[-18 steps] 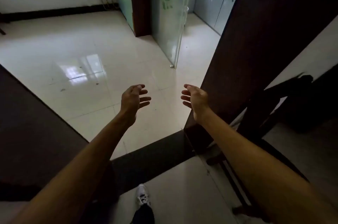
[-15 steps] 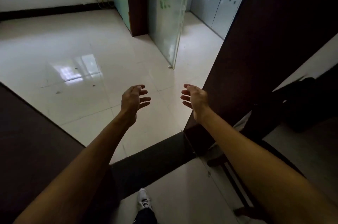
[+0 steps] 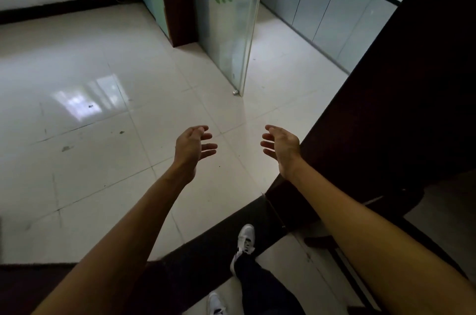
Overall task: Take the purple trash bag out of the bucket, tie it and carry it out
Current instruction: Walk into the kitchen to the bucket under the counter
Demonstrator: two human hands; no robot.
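My left hand (image 3: pixel 192 146) and my right hand (image 3: pixel 282 147) are stretched out in front of me at waist height, palms facing each other, fingers apart and holding nothing. No purple trash bag and no bucket appear anywhere in the head view. I stand at a doorway with a dark threshold strip (image 3: pixel 206 245) under my white shoe (image 3: pixel 244 242).
A dark wooden door (image 3: pixel 386 113) stands open at my right. Ahead lies a glossy white tile floor (image 3: pixel 90 121). A frosted glass door (image 3: pixel 229 18) with a steel handle stands ajar, and grey kitchen cabinets (image 3: pixel 322 5) lie behind it. A dark baseboard (image 3: pixel 64 7) runs along the far wall.
I have stepped forward into the doorway; a foot now lands on the threshold and the glass door is closer. Both hands keep the same open pose.
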